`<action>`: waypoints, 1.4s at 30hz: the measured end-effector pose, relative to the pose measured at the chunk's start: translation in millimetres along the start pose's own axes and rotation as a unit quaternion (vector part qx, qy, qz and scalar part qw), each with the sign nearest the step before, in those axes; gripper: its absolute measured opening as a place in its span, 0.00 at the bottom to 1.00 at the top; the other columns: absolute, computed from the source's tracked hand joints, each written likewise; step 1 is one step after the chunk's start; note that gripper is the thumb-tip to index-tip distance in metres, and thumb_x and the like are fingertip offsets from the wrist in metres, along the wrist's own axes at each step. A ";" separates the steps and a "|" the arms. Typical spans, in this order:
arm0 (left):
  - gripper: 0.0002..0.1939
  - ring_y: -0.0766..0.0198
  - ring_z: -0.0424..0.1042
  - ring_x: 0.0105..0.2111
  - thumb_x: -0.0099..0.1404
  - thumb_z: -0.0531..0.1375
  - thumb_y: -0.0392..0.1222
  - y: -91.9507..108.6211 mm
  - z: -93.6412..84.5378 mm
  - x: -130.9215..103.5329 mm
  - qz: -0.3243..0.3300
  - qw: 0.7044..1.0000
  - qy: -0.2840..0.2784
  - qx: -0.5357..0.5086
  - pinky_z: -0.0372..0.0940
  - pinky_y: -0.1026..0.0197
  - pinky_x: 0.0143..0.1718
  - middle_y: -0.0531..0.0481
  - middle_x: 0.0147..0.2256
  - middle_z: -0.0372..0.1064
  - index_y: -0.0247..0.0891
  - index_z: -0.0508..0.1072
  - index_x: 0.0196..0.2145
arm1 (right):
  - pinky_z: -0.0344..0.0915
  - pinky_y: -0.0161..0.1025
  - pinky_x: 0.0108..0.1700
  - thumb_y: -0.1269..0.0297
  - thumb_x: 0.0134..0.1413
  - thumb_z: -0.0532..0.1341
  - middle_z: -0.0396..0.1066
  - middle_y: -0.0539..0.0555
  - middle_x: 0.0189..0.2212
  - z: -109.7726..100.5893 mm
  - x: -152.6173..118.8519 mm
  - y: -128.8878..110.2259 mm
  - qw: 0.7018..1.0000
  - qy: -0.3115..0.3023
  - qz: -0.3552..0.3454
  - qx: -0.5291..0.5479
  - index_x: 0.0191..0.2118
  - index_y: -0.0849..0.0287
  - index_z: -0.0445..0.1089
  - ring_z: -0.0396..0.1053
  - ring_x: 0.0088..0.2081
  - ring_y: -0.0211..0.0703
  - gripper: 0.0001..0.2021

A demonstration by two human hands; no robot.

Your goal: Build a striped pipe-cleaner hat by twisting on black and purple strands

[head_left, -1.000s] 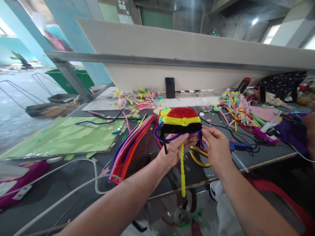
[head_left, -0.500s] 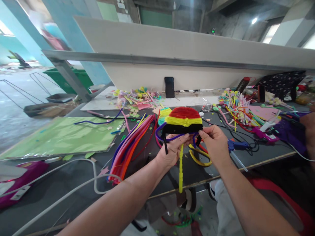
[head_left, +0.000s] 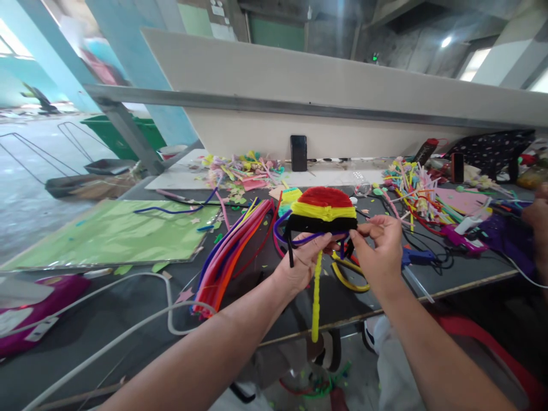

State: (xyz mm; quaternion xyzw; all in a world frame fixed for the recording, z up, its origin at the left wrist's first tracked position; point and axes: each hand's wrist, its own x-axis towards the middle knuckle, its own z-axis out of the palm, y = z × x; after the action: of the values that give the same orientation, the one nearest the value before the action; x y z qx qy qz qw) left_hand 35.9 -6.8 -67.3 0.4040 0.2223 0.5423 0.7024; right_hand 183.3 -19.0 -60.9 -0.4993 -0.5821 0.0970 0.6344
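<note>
A dome-shaped pipe-cleaner piece [head_left: 324,206], striped red, yellow and black, is held up over the table's front part. My left hand [head_left: 302,260] grips it from below, fingers closed and partly hidden behind it. Along its black lower edge runs a purple pipe cleaner [head_left: 280,233], looped out at the left. My right hand [head_left: 379,245] pinches the lower right corner; exactly what lies between those fingertips is hidden. A yellow fuzzy stem [head_left: 316,297] hangs down below my left hand, and a black end [head_left: 290,251] dangles at the left.
A bundle of pipe cleaners [head_left: 233,257] lies left of my hands, beside a green sheet [head_left: 111,234]. A white cable [head_left: 168,297] crosses the front left. To the right are a blue glue gun [head_left: 415,257] and another person's hand [head_left: 538,220]. A phone [head_left: 298,153] leans at the back.
The view has shifted slightly, so the table appears a little further right. Both hands keep nearly the same hold on the striped piece.
</note>
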 end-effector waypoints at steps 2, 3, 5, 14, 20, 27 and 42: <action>0.12 0.63 0.72 0.32 0.56 0.64 0.42 -1.3 -1.3 0.9 -0.006 1.000 -0.005 -0.005 0.66 0.60 0.39 0.42 0.37 0.76 0.32 0.79 0.37 | 0.68 0.41 0.35 0.65 0.49 0.63 0.70 0.48 0.28 -2.8 2.8 -2.7 0.995 -0.031 0.071 0.060 0.42 0.52 0.55 0.71 0.31 0.41 0.18; 0.12 0.63 0.72 0.32 0.57 0.64 0.42 -2.1 -1.9 1.4 -0.008 1.000 -0.008 -0.005 0.66 0.60 0.39 0.43 0.37 0.76 0.32 0.79 0.37 | 0.67 0.39 0.34 0.65 0.49 0.63 0.70 0.47 0.27 -3.7 3.7 -3.2 0.992 -0.040 0.085 0.081 0.43 0.52 0.54 0.71 0.30 0.40 0.18; 0.11 0.64 0.72 0.32 0.56 0.64 0.42 -3.5 -2.7 2.4 -0.007 1.000 -0.001 -0.005 0.65 0.62 0.38 0.44 0.34 0.77 0.33 0.79 0.36 | 0.67 0.38 0.35 0.66 0.48 0.63 0.70 0.47 0.28 -4.3 4.1 -2.6 0.993 -0.042 0.077 0.085 0.43 0.52 0.55 0.71 0.31 0.39 0.18; 0.14 0.64 0.71 0.34 0.58 0.62 0.43 1.6 0.0 -0.1 -0.037 0.998 -0.043 0.001 0.65 0.63 0.39 0.42 0.38 0.76 0.31 0.79 0.39 | 0.64 0.50 0.49 0.70 0.48 0.62 0.65 0.50 0.34 0.0 -2.6 8.2 0.994 0.015 -0.104 -0.032 0.40 0.53 0.56 0.69 0.39 0.43 0.16; 0.15 0.64 0.72 0.33 0.57 0.63 0.45 2.8 -4.1 0.1 -0.065 0.996 -0.049 -0.020 0.66 0.61 0.40 0.40 0.42 0.75 0.32 0.78 0.39 | 0.66 0.35 0.31 0.62 0.52 0.62 0.66 0.46 0.28 -8.8 7.7 -2.0 0.964 -0.116 0.121 0.208 0.43 0.51 0.57 0.67 0.27 0.36 0.15; 0.17 0.63 0.73 0.33 0.57 0.63 0.47 1.1 -7.4 0.7 -0.122 0.991 -0.054 -0.035 0.66 0.62 0.41 0.40 0.40 0.76 0.33 0.78 0.40 | 0.64 0.33 0.25 0.57 0.39 0.69 0.68 0.48 0.28 -18.5 17.9 3.1 0.894 -0.192 0.267 0.304 0.36 0.56 0.69 0.64 0.24 0.34 0.16; 0.17 0.62 0.74 0.29 0.59 0.61 0.49 -0.8 -12.5 -1.3 -0.184 0.977 -0.109 -0.011 0.65 0.62 0.36 0.40 0.31 0.77 0.30 0.79 0.29 | 0.63 0.37 0.34 0.57 0.36 0.72 0.69 0.48 0.26 -31.6 15.1 15.7 0.798 -0.371 0.287 0.378 0.33 0.58 0.71 0.67 0.28 0.37 0.17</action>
State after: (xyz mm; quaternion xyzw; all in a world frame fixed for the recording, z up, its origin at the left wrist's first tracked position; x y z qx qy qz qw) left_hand 26.6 -4.0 -75.3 0.4050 0.2085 0.3592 0.8145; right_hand 221.5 -17.2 -57.3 -0.2900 -0.5203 0.6645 0.4511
